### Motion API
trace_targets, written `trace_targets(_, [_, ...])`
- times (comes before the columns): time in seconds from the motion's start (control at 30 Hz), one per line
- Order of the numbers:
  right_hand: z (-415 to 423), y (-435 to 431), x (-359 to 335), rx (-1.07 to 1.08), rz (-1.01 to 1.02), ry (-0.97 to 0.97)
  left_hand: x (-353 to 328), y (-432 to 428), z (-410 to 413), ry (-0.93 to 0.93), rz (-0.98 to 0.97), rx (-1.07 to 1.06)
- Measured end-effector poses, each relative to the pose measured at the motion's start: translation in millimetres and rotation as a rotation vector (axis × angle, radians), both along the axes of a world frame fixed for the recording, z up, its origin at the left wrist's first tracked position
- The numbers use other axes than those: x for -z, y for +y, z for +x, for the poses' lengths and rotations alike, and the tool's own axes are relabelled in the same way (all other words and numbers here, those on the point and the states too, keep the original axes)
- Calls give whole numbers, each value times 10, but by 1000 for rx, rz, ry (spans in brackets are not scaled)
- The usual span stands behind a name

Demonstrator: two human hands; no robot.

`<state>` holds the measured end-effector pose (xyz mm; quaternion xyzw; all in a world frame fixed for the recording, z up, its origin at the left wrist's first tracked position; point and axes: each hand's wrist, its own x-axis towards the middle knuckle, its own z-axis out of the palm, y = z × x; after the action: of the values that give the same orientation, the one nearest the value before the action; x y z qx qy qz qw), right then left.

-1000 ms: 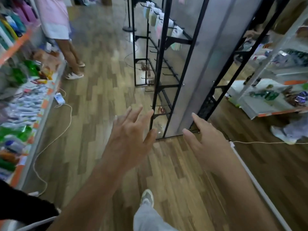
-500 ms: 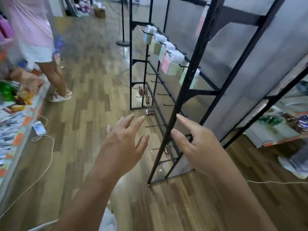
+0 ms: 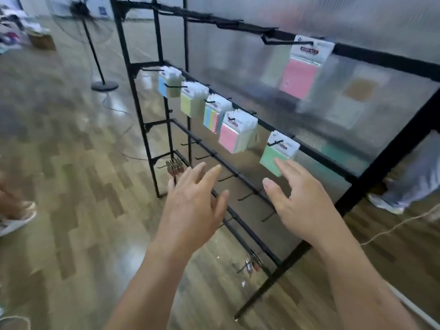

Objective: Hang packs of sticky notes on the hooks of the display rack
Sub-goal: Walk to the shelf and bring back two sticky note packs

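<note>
Both empty | left hand (image 3: 192, 206) fingers spread | right hand (image 3: 302, 201) fingers spread, hanging green paper sticky-note pack (image 3: 273, 156) at its 11 o'clock

empty hands (image 3: 242, 206), display rack (image 3: 381, 163), sticky notes (image 3: 234, 134)

Two bare arms ran up from the bottom edge toward the middle of the frame. The left forearm (image 3: 147, 282) slanted up and to the right, ending in the left hand (image 3: 192, 206) just left of centre, its back toward the camera. Its fingers (image 3: 198, 170) were straight and slightly spread, the thumb out to the right, holding nothing. The right forearm (image 3: 357, 282) slanted up and to the left from the lower right. The right hand (image 3: 302, 203) sat just right of centre, back up, fingers extended toward the upper left, thumb splayed toward the other hand. The hands were near each other but apart.
</note>
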<state>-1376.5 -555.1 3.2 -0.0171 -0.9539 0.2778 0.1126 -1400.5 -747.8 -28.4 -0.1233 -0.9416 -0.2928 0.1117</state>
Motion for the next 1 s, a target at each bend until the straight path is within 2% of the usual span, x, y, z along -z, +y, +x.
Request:
trace_targets(0.17, [-512,1,70,197,51,-16,79,12,-794,7,3,135])
trace_targets(0.3, [-969,116,72,350,-33,67,59,225,-1400,15,69,274])
trace_targets(0.43, [-1474,245,-1,519,-202,200,136,539,-2008,-114,37,434])
trace_targets(0.53, [-1820,333,-78,634,-245,379,247,778,-2373,-254,69,515])
trace_targets(0.63, [-2078,365,-145,715,-239,430,375,1014,-2637,-406,158,552])
trace_targets(0.87, [-2364,342,-133,803,-186,536,576,1403,-2924,-502,86,751])
trace_targets(1.0, [-2413,309,-141,862,-276,627,624,1453,-3030,-534,151,727])
